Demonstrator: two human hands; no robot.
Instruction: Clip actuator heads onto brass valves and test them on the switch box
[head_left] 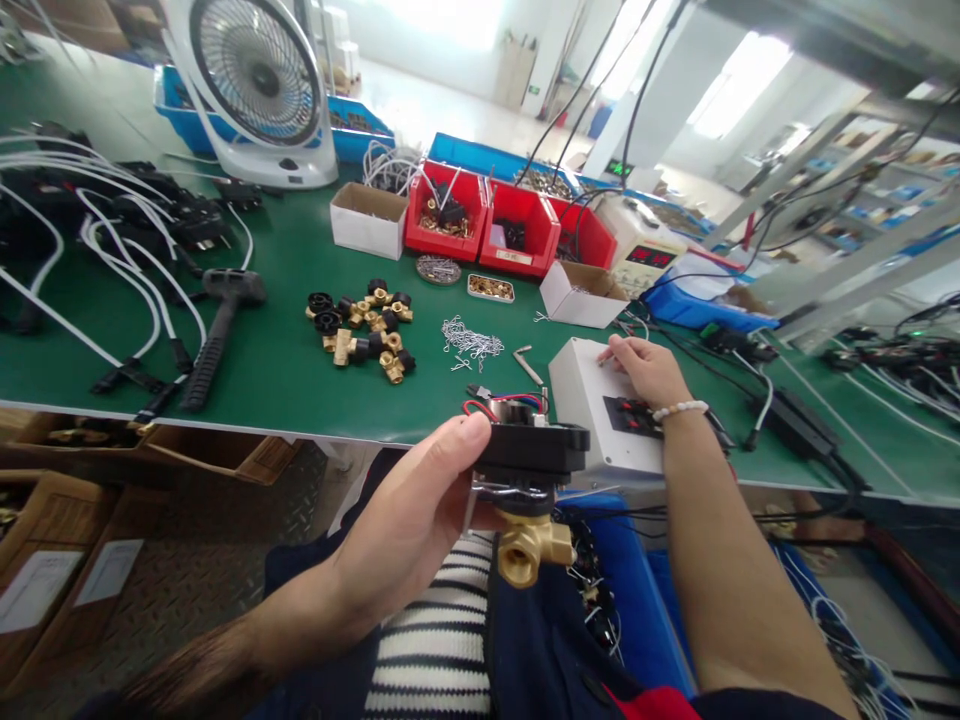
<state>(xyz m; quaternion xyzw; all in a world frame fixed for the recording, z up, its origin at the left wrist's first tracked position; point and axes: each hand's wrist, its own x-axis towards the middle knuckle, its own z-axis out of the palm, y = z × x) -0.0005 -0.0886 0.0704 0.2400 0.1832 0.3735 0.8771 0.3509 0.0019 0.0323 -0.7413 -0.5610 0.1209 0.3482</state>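
In front of my body my left hand (420, 510) grips a motorized brass valve (529, 470). Its black actuator housing is uppermost, with red and blue wires on top, and the brass fitting with its round port hangs below. A thin metal strip or clip shows under the housing. My right hand (645, 372) rests over a white control box (581, 400), thumb and fingers drawn together at its upper face; what they pinch, if anything, is too small to make out. Silver spring clips (471, 340) lie beyond the valve, and a small L-shaped metal tool (528, 365) lies beside them.
Brass fittings with black caps (367, 330) are grouped on the green bench, left of the clips. A black hammer (221, 330), white cables (135, 260) and a fan (259, 90) stand farther left. Red bins (517, 230) line the back, near a power supply (641, 250).
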